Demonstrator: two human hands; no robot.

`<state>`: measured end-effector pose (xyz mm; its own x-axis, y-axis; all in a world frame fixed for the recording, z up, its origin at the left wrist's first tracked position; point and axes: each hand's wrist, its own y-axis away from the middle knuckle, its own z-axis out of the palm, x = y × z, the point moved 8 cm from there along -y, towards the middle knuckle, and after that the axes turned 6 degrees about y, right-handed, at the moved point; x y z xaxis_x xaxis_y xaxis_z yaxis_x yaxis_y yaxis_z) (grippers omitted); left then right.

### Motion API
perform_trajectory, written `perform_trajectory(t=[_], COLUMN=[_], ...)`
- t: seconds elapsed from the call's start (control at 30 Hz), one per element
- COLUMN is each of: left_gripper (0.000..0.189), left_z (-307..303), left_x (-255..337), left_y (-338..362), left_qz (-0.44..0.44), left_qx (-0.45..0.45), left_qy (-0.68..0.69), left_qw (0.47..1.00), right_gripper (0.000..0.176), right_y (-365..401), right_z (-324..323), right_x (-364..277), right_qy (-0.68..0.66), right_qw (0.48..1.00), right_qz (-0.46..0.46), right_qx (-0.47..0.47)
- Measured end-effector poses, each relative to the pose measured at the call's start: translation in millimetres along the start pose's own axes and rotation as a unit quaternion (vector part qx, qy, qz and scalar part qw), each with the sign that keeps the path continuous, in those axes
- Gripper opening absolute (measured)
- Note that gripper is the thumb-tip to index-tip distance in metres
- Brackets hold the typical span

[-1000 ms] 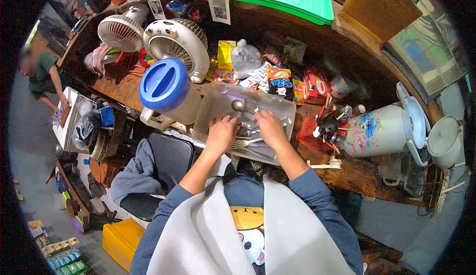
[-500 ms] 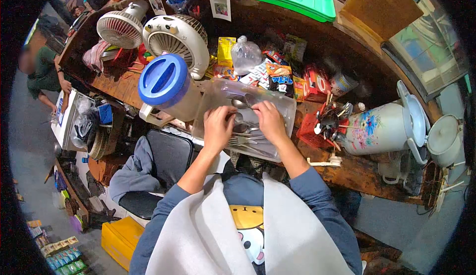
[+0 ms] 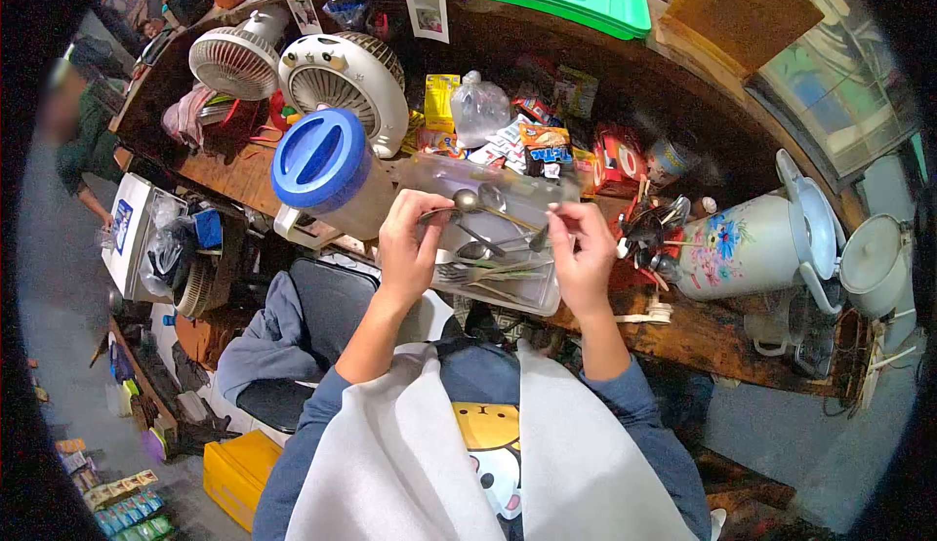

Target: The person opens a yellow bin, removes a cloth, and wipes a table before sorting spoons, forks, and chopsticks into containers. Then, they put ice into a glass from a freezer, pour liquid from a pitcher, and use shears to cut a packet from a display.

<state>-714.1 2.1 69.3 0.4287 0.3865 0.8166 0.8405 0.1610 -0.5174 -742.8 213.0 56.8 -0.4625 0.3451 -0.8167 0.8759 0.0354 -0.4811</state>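
Observation:
My left hand (image 3: 405,253) is closed at the left side of a clear plastic tray (image 3: 429,172), with a metal piece of cutlery (image 3: 436,214) between its fingers, seen nearly edge-on. At the tray's right side, my right hand (image 3: 586,260) has its thumb and fingers pinched together. A spoon (image 3: 466,200) lies between the hands, its handle running toward my right fingers. Whether they grip that handle or another dark utensil beside it is hard to make out. Several spoons and forks (image 3: 488,273) lie loose in the tray below my hands.
A jug with a blue lid (image 3: 320,158) stands left of the tray, before two fans (image 3: 342,87). Snack packets (image 3: 547,146) are behind it. To the right are a red utensil holder (image 3: 634,248) and a flowered container (image 3: 727,248). Another person (image 3: 83,141) is at far left.
Both hands have moved apart from over the tray's middle, my right hand going right and nearer to me. The cutlery between them has shifted, and the spoon bowl now shows near my left hand.

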Motion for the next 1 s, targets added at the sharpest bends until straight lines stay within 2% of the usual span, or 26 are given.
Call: perform_trajectory(t=[0.03,0.1,0.13,0.17,0.3,0.37,0.43,0.53,0.63,0.7,0.77,0.8,0.9,1.0], left_gripper=[0.009,0.009,0.010,0.011,0.012,0.014,0.016,0.017,0.017,0.020,0.026,0.030,0.028,0.025], left_z=[-2,0,3,6,25,35,49,67,102,125,140,150,180,201], left_x=[5,6,4,3,17,31,38,56,60,69,87,91,91,90], left_y=[-1,-3,-4,-4,-15,-21,-25,-37,-51,-55,-51,-46,-31,-21], left_qz=[0.006,-0.012,-0.033,-0.053,-0.071,-0.049,-0.031,0.045,0.036,0.060,0.194,0.204,0.216,0.210], left_qx=[0.005,0.002,-0.001,-0.005,0.005,0.014,-0.003,0.038,0.039,0.019,0.004,-0.024,-0.103,-0.167], left_qy=[0.009,0.050,0.090,0.129,0.236,0.300,0.310,0.342,0.380,0.334,0.185,0.190,0.150,0.123], left_qw=[1.000,0.999,0.995,0.990,0.969,0.952,0.950,0.938,0.924,0.940,0.963,0.960,0.959,0.955], right_gripper=[0.007,0.012,0.018,0.026,0.041,0.048,0.049,0.049,0.046,0.044,0.042,0.040,0.034,0.031], right_y=[3,4,8,4,8,11,14,20,25,29,30,31,32,34], right_z=[-8,-29,-38,-49,-95,-118,-140,-164,-179,-186,-186,-185,-182,-174], right_x=[2,-6,-4,-17,-24,-23,-17,-13,-1,9,18,24,38,55], right_qy=[-0.028,-0.064,-0.111,-0.110,-0.096,-0.075,-0.068,-0.031,0.002,0.031,0.038,0.049,0.065,0.066], right_qw=[0.999,0.996,0.990,0.990,0.979,0.972,0.963,0.949,0.944,0.940,0.938,0.940,0.951,0.958], right_qz=[0.028,0.022,0.066,0.002,-0.013,0.021,0.009,0.005,0.020,0.048,0.072,0.076,0.066,0.095], right_qx=[0.010,0.053,0.054,0.093,0.177,0.221,0.262,0.314,0.328,0.337,0.337,0.328,0.295,0.262])
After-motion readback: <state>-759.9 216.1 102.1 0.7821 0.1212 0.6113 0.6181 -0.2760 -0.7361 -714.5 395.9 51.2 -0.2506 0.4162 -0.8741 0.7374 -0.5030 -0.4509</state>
